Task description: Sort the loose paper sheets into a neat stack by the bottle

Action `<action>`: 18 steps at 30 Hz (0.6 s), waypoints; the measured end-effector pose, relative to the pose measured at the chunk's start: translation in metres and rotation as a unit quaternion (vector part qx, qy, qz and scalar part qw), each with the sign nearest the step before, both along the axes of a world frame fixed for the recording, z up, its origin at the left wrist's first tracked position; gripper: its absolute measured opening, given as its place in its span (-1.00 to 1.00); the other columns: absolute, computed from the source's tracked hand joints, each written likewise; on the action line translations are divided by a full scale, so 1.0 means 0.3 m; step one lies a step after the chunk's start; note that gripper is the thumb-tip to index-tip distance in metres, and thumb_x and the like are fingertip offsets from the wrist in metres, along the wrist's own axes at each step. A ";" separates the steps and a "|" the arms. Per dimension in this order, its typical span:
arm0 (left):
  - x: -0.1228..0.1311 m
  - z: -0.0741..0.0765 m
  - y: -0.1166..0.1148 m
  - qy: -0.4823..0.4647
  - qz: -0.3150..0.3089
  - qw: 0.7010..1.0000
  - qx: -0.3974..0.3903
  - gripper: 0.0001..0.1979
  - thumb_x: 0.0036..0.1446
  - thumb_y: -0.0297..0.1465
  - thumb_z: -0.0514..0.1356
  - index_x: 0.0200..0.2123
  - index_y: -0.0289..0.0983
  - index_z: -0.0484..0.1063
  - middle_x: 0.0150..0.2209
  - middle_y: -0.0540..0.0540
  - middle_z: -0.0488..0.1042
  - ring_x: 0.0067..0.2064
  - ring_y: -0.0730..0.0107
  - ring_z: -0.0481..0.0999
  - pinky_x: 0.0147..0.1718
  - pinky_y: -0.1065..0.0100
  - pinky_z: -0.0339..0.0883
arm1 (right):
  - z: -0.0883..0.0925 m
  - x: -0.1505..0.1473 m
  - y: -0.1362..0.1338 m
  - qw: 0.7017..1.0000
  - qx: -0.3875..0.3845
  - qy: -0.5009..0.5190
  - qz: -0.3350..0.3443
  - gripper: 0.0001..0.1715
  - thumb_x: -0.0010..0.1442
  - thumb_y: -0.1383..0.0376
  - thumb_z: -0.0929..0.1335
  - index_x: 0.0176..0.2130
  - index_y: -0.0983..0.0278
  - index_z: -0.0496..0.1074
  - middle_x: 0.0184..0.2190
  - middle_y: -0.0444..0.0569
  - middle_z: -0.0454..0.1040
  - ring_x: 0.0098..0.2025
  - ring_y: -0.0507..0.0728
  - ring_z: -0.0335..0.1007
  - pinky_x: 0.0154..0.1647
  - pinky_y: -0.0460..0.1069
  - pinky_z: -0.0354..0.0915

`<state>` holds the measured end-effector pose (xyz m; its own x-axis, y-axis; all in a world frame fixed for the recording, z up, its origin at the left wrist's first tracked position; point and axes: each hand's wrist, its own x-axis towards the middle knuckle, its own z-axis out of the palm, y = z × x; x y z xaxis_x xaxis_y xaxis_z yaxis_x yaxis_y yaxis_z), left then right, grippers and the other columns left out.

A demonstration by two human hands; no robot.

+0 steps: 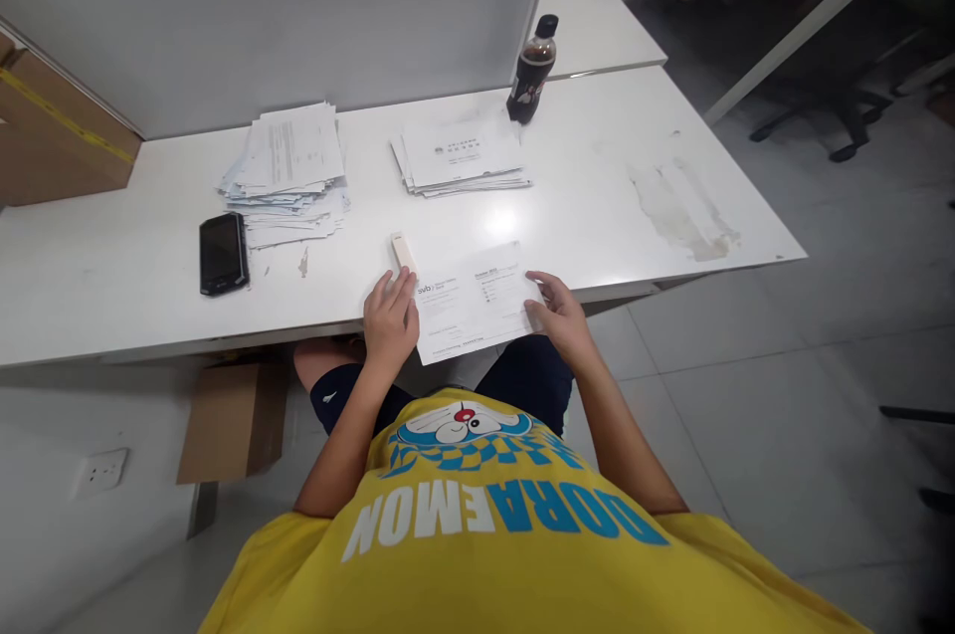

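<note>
A printed sheet of paper [470,311] with "svb" at its upper left lies over the table's front edge, its lower part sticking out above my lap. My right hand [561,317] grips its right edge, thumb on top. On the other side, my left hand [392,323] rests at the table edge with fingers stretched out, its thumb close to the sheet's left edge. Its fingertips reach the near end of a small white oblong object [401,249], whose kind I cannot make out.
Behind the sheet is a stack of papers [463,156]; a taller, untidy stack [290,156] is at the left. A black phone-like device [223,254], a cola bottle [533,72] and a cardboard box [64,131] stand or lie on the white table [111,286]. A grey partition [298,7] rises behind.
</note>
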<state>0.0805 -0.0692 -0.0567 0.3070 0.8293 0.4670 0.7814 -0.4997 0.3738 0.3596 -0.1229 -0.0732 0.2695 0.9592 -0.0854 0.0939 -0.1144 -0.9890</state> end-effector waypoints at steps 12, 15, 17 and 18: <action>-0.044 -0.025 0.018 0.015 -0.022 1.000 0.004 -0.44 0.17 -0.64 -0.07 0.16 -0.18 0.41 0.14 -0.16 0.46 0.07 0.17 0.53 0.00 0.09 0.40 | 0.112 -0.021 0.083 0.989 0.024 -0.143 0.003 -0.56 0.09 0.28 0.28 0.00 0.12 0.41 -0.12 -0.01 0.51 -0.14 0.23 0.44 -0.10 0.17 0.39; -0.059 -0.019 0.034 0.018 -0.053 0.998 0.013 -0.45 0.20 -0.60 -0.07 0.21 -0.21 0.34 0.18 -0.19 0.42 0.09 0.16 0.51 0.00 0.09 0.41 | 0.207 -0.007 0.215 0.968 0.130 -0.214 -0.005 -0.63 0.13 0.30 0.23 -0.08 0.13 0.46 -0.09 -0.01 0.51 -0.04 0.26 0.40 0.04 0.19 0.32; -0.074 -0.004 0.058 0.009 -0.082 0.996 0.033 -0.46 0.22 -0.58 -0.07 0.23 -0.23 0.32 0.17 -0.21 0.44 0.13 0.16 0.48 0.04 0.09 0.39 | 0.254 0.004 0.358 0.954 0.196 -0.223 -0.036 -0.64 0.13 0.31 0.22 -0.10 0.17 0.46 -0.09 0.01 0.50 0.00 0.26 0.38 0.09 0.17 0.28; -0.084 0.006 0.074 0.004 -0.097 0.994 0.042 -0.47 0.22 -0.57 -0.06 0.22 -0.22 0.32 0.15 -0.20 0.46 0.13 0.17 0.46 0.05 0.09 0.37 | 0.266 0.008 0.440 0.952 0.210 -0.212 -0.061 -0.63 0.12 0.32 0.21 -0.11 0.19 0.45 -0.09 0.01 0.50 -0.01 0.25 0.38 0.09 0.16 0.28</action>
